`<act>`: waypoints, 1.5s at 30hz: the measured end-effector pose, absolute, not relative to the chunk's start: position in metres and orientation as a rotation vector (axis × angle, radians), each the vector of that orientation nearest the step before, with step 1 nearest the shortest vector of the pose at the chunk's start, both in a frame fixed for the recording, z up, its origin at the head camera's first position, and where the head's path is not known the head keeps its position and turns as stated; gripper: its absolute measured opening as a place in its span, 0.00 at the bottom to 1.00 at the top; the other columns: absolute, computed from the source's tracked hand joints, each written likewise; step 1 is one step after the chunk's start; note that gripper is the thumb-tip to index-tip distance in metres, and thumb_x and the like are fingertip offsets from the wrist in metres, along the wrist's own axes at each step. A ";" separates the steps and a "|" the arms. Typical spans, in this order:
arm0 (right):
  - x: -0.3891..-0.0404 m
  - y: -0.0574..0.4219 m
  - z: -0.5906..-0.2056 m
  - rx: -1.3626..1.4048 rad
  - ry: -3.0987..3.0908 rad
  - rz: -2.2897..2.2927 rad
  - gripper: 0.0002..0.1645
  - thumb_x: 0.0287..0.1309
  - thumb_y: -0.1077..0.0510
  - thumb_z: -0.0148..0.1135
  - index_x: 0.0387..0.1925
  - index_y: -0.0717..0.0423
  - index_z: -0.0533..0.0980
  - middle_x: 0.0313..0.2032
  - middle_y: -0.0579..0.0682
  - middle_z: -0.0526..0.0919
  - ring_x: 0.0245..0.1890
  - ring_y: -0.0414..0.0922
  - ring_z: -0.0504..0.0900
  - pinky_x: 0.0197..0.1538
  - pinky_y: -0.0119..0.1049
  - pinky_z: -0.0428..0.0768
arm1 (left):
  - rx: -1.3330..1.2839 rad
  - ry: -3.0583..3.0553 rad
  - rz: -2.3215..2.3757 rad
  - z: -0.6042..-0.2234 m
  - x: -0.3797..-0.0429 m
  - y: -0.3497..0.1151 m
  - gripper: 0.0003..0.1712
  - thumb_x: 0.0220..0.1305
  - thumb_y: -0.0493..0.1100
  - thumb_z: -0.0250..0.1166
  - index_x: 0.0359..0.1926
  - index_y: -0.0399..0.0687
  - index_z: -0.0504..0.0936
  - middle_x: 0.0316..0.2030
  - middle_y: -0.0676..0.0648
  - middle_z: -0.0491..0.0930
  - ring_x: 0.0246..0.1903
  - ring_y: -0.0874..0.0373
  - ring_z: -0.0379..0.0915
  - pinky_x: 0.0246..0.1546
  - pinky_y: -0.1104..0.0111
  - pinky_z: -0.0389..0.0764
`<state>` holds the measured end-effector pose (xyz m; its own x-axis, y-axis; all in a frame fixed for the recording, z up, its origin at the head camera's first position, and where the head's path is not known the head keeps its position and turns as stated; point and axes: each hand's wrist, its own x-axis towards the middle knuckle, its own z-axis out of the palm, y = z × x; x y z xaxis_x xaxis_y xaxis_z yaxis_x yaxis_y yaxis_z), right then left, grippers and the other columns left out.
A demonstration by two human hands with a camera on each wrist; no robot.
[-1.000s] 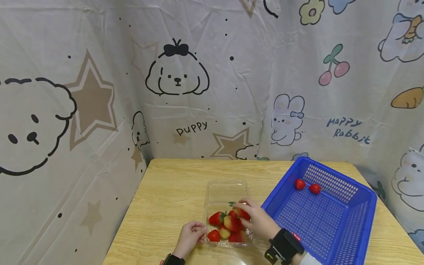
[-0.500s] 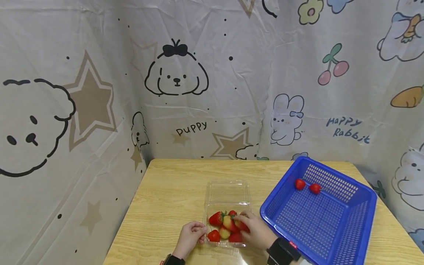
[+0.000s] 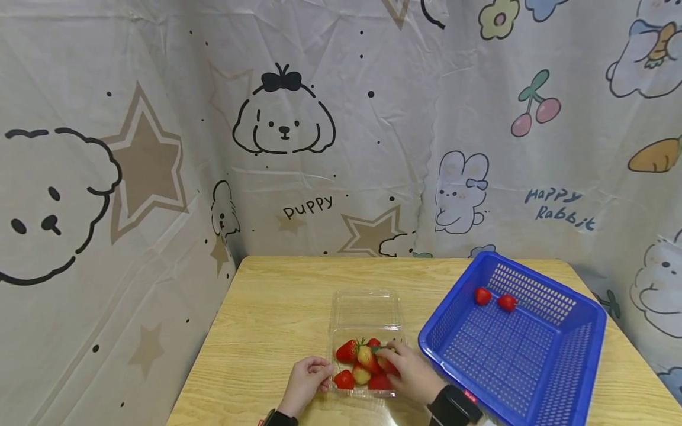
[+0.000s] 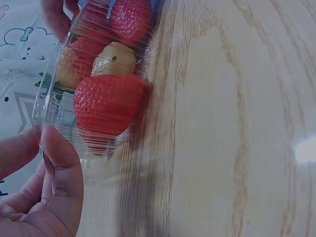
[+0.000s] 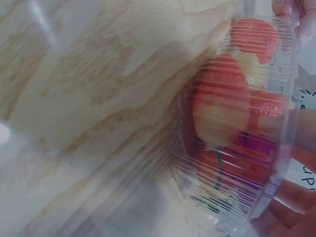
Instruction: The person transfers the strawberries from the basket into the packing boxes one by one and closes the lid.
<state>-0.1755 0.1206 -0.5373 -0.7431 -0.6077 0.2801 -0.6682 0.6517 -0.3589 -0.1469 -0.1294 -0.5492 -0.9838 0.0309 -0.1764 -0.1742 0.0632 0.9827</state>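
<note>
A clear plastic clamshell box (image 3: 364,310) lies with its lid folded back on the table, its near half filled with several strawberries (image 3: 347,351), some red and some pale yellow. My left hand (image 3: 309,376) pinches the box's left rim between thumb and forefinger; the left wrist view shows the thumb (image 4: 61,153) right at that rim. Over the box's right side, my right hand (image 3: 412,370) has its fingers curled about a red strawberry (image 3: 387,365) among the others. Through the ribbed wall in the right wrist view, strawberries (image 5: 220,101) show, with part of the right hand behind the rim.
A blue perforated plastic basket (image 3: 444,365) stands to the right of the box, close to my right wrist. Two red strawberries (image 3: 482,296) lie at its far end. Behind the wooden table (image 3: 277,296) hangs a printed curtain (image 3: 319,177).
My right hand has come down and nearer with its strawberry, from the box's hinge side into the berries at the right. The left hand stays at the rim.
</note>
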 end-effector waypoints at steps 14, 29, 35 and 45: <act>-0.200 0.147 -0.434 1.137 -2.981 0.709 0.28 0.55 0.54 0.62 0.59 0.51 0.69 0.55 0.55 0.72 0.50 0.52 0.76 0.47 0.44 0.78 | -0.149 2.167 2.056 -0.548 -0.147 -0.130 0.13 0.59 0.34 0.61 0.37 0.24 0.74 0.19 0.51 0.75 0.18 0.63 0.71 0.22 0.68 0.79; -0.289 0.248 -0.455 0.352 -2.507 0.676 0.48 0.46 0.65 0.64 0.68 0.52 0.53 0.66 0.66 0.50 0.62 0.68 0.53 0.57 0.66 0.56 | -0.168 2.155 2.043 -0.552 -0.150 -0.131 0.12 0.59 0.34 0.61 0.38 0.24 0.74 0.20 0.50 0.75 0.19 0.62 0.72 0.23 0.66 0.80; -0.302 0.274 -0.498 0.183 -2.636 0.726 0.49 0.44 0.67 0.62 0.67 0.62 0.50 0.63 0.74 0.49 0.59 0.73 0.52 0.56 0.67 0.55 | -0.180 2.144 2.044 -0.552 -0.150 -0.131 0.12 0.59 0.33 0.61 0.38 0.23 0.74 0.20 0.50 0.75 0.18 0.62 0.72 0.22 0.67 0.80; -0.303 0.286 -0.537 0.006 -3.014 0.732 0.45 0.48 0.64 0.60 0.63 0.73 0.49 0.61 0.78 0.47 0.56 0.76 0.54 0.55 0.67 0.59 | -0.182 2.145 2.030 -0.550 -0.148 -0.131 0.13 0.58 0.35 0.62 0.38 0.25 0.74 0.19 0.51 0.74 0.19 0.62 0.72 0.23 0.68 0.80</act>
